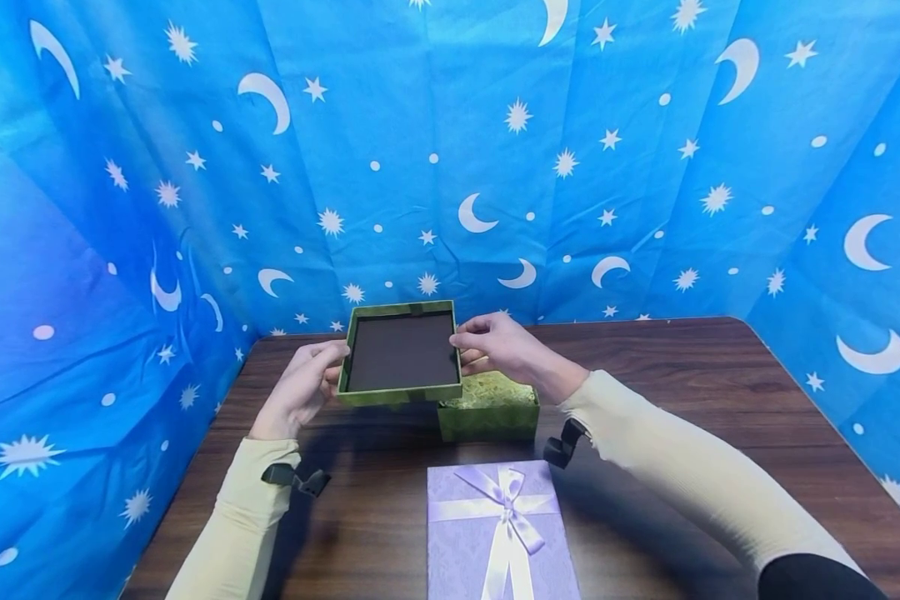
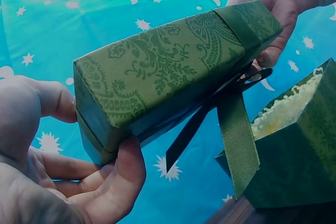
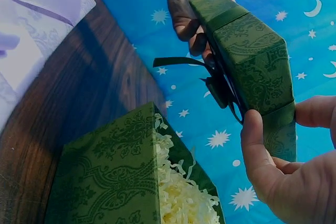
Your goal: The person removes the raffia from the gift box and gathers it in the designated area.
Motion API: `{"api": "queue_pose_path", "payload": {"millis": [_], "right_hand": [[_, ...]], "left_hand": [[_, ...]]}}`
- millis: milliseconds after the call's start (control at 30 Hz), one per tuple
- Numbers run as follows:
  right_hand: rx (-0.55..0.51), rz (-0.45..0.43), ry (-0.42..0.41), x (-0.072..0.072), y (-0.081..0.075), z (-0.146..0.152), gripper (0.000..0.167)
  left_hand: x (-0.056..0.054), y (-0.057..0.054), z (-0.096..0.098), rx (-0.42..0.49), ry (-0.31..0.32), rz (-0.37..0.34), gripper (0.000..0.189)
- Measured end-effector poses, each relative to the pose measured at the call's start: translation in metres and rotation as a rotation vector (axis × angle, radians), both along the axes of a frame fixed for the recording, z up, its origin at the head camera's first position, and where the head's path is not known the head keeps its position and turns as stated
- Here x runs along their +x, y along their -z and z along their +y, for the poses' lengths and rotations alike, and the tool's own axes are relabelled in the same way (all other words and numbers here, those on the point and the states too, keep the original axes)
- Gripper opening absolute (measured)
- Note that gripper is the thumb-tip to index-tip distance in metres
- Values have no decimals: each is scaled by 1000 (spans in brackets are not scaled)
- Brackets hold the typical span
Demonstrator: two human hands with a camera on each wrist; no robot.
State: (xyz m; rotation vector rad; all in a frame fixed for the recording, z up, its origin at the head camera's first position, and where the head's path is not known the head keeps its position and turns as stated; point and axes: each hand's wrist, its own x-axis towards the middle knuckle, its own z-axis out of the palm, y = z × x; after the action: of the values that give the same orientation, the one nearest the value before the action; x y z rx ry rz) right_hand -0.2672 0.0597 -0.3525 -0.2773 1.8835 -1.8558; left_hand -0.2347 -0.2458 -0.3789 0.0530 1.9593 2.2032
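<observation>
Both hands hold a green patterned box lid (image 1: 401, 350) raised above the table, its dark inside facing the head camera. My left hand (image 1: 300, 387) grips its left side, with thumb and fingers at the corner in the left wrist view. On the opposite side, my right hand (image 1: 506, 346) pinches the edge between thumb and fingers. A green ribbon bow (image 2: 236, 129) hangs from the lid's underside. Below and to the right stands the matching green box (image 1: 489, 423), open at the top and filled with pale shredded paper (image 3: 184, 192). The lid overlaps part of this box in the head view.
A lilac gift box (image 1: 457, 542) with a satin bow lies on the dark wooden table (image 1: 667, 392), nearer to me than the green box. A blue cloth (image 1: 390, 208) with moons and stars hangs behind the table and along both sides. Black straps (image 1: 566, 443) hang at the wrists.
</observation>
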Motion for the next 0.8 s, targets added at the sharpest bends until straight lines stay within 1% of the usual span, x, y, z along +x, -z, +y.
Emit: {"api": "queue_pose_path", "payload": {"millis": [100,267,400,533,700,800], "right_hand": [[9,-5,2,-2,-1,-6,37],[29,-18,17,-6,0,-16,35],[39,-24,24,-9,4,-24,33],[42,-28,45,-13,10,-32,32],[37,-31,71,-14,12,-41,29],[28,-37,78,-13,12,-46,28]], "left_hand": [[1,0,-4,1,-4,5,43],[0,1,-12,-20,-26,-12,46],[-2,4,-19,-48,-58,-31,48],[-3,7,-25,-76,-78,-41,49],[-4,10,-31,-53,-92,-55,46],[-4,11,-36,-46,-97,-57,48]]}}
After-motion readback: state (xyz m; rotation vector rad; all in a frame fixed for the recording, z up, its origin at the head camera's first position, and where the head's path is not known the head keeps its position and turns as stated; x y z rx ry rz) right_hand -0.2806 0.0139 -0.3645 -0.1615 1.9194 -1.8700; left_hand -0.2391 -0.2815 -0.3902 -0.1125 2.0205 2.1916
